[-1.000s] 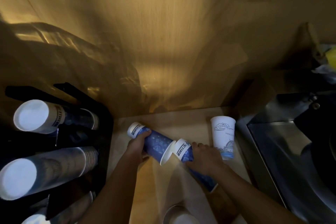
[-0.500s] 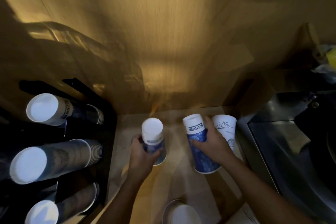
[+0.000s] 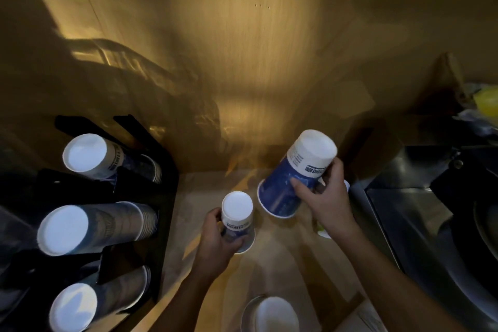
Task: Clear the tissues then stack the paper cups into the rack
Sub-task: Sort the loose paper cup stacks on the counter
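My left hand (image 3: 215,234) grips a small blue paper cup (image 3: 238,219) that stands upside down on the wooden counter (image 3: 280,259). My right hand (image 3: 326,197) holds a larger blue paper cup (image 3: 293,178) upside down and tilted, lifted above the counter to the right of the small one. A white cup with a line drawing is mostly hidden behind my right hand, only slivers (image 3: 323,233) showing. The black rack (image 3: 161,213) on the left carries three stacks of cups lying on their sides: top (image 3: 107,159), middle (image 3: 91,226), bottom (image 3: 99,302).
Another upside-down cup (image 3: 272,314) stands at the bottom edge, near me. A steel sink (image 3: 420,218) lies to the right. A wooden wall (image 3: 242,62) closes the back. Something yellow (image 3: 486,101) sits at the far right.
My right hand has lifted its blue cup off the counter and tilted it, now covering the white cup. My left hand's small cup stays standing upside down in about the same spot.
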### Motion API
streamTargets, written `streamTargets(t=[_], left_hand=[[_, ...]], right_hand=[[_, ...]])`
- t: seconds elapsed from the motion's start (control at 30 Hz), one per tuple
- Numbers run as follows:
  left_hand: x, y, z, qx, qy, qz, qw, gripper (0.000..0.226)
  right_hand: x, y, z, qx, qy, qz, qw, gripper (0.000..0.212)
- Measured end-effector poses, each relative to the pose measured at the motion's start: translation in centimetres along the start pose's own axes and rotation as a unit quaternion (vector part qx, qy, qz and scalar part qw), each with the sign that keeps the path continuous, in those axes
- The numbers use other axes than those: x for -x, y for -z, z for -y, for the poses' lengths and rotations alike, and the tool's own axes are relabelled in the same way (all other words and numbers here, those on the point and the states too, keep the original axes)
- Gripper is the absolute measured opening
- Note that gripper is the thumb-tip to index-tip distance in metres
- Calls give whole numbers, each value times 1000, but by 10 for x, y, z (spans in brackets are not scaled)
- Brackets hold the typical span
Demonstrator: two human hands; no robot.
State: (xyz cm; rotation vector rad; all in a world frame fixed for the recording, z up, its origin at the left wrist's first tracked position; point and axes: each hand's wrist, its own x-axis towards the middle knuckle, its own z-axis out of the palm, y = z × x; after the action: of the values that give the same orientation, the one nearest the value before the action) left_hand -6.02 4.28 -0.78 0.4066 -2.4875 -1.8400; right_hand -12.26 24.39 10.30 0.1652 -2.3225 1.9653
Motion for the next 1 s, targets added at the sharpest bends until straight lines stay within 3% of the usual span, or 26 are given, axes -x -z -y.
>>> streamTargets(t=[0.13,0.33,0.47,0.57,0.63,0.73,0.83,1.0], left_hand=[[5,1,-4,1,-15,16,1000,68],[8,2,-7,8,-17,24,1000,64],[9,7,-3,-58,-7,36,998,66],[7,17,5,-180,43,29,982,45],[6,24,0,-126,89,-34,987,27],[5,32,-27,8,69,-109,992,12],[7,31,-55,77,32,-83,993,19],[15,24,-70,15,-31,11,999,26]], right_hand=[[14,-9,26,-38,68,8,997,75],[26,-26,23,7,81,83,993,73],[27,-34,1,53,23,135,989,77],[27,-41,-20,104,-37,193,975,73],[29,-47,-35,157,-50,220,962,73],[34,-53,-55,199,-61,232,950,79],[38,-56,-64,199,-72,232,949,79],[36,-61,-68,175,-64,238,953,77]])
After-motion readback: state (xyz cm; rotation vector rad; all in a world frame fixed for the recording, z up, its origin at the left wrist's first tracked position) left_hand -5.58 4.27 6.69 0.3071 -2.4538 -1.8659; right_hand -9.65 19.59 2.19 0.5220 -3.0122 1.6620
